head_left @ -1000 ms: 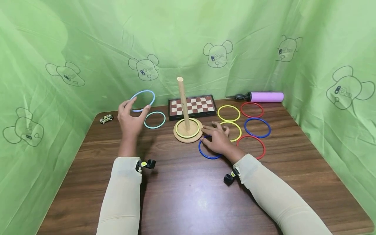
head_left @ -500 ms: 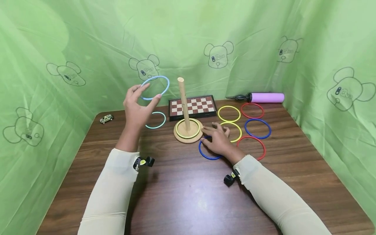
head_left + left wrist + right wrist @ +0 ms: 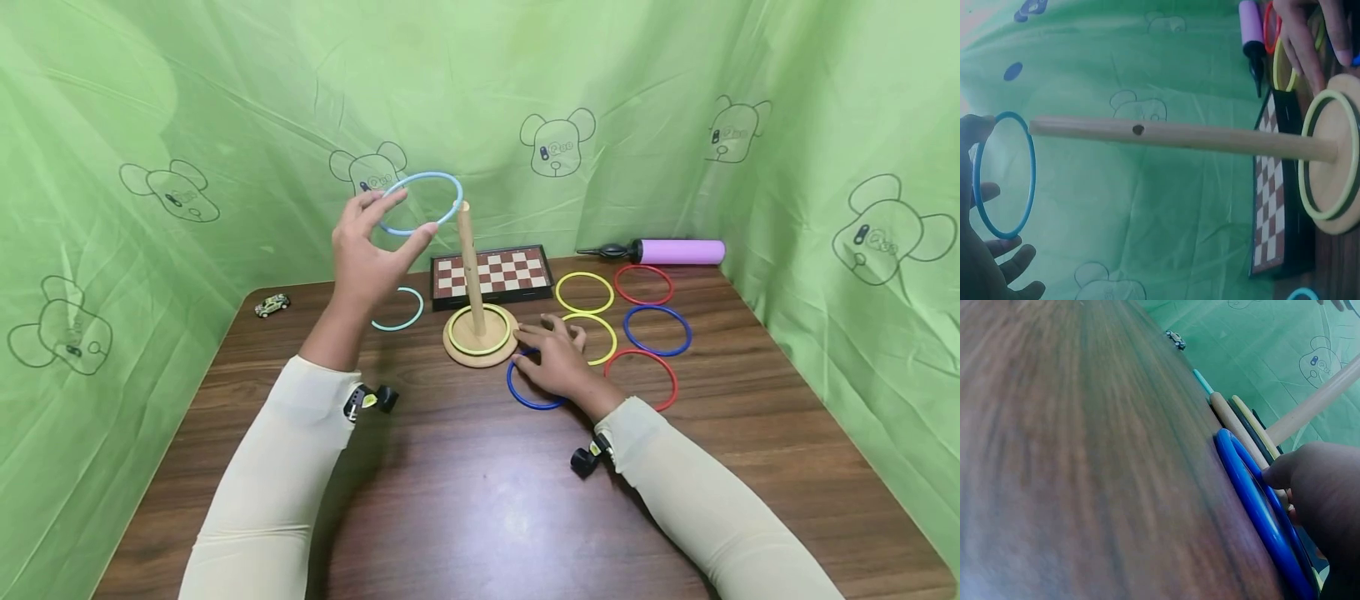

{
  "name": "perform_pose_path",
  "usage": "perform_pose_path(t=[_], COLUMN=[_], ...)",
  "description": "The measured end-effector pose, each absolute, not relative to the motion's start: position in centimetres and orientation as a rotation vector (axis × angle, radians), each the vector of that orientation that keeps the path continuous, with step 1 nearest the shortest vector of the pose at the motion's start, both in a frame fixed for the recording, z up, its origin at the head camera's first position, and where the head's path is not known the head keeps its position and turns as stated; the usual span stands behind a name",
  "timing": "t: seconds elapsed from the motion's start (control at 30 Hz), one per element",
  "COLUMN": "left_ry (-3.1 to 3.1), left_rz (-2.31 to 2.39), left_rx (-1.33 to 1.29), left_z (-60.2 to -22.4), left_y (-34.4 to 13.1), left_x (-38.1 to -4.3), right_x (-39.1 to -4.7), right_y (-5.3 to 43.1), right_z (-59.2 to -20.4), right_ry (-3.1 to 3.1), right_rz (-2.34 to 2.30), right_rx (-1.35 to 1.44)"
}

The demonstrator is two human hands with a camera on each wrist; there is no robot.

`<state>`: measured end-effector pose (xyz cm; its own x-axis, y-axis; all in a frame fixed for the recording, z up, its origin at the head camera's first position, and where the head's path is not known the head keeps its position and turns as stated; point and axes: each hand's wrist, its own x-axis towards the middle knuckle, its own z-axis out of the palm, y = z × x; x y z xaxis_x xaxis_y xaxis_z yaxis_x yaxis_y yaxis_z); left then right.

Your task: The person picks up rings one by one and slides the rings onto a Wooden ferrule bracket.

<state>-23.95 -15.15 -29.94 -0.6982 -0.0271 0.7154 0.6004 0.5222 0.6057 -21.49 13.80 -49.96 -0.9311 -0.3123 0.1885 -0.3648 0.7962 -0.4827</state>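
Head view: the left hand (image 3: 372, 250) holds its grip on a light-blue ring (image 3: 427, 174), pinched between thumb and fingers in the air, just left of the top of a wooden peg (image 3: 470, 258). The peg stands on a round base (image 3: 462, 336), where a yellow-green ring (image 3: 480, 353) lies around its foot. The right hand (image 3: 557, 357) has a loose grip, its fingers spread beside the base with fingertips at its right edge, partly over a near blue ring (image 3: 536, 407). Two yellow rings (image 3: 557, 292), two red rings (image 3: 677, 385) and a far blue ring (image 3: 690, 333) lie to the right on the table (image 3: 450, 500); an aqua ring (image 3: 396, 330) and a toy car (image 3: 272, 306) lie to the left. A checkered board (image 3: 517, 271) and a purple pump (image 3: 678, 252) lie at the back.

Left wrist view: the light-blue ring is beside the peg's tip, not around it; whether they touch I cannot tell. A dark hole (image 3: 1139, 130) shows in the peg.

Right wrist view: the thumb (image 3: 1280, 472) lies over the near blue ring, its tip at the base's edge.
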Motion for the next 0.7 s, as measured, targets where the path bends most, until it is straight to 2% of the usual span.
perform_pose_path(t=[0.3,0.7], left_ry=[-2.068,-2.128], left_rz=[-1.170,-1.160], left_rx=[-0.518,-0.544], left_z=[-31.6,-36.9], left_y=[-13.7,-13.5], left_x=[-24.2,-24.0], right_x=[-21.6,-21.5], right_y=[13.9,13.7], right_z=[-50.0,-50.0], right_ry=[-2.887,-2.874], right_rz=[0.803,0.815], right_rx=[0.537,0.546])
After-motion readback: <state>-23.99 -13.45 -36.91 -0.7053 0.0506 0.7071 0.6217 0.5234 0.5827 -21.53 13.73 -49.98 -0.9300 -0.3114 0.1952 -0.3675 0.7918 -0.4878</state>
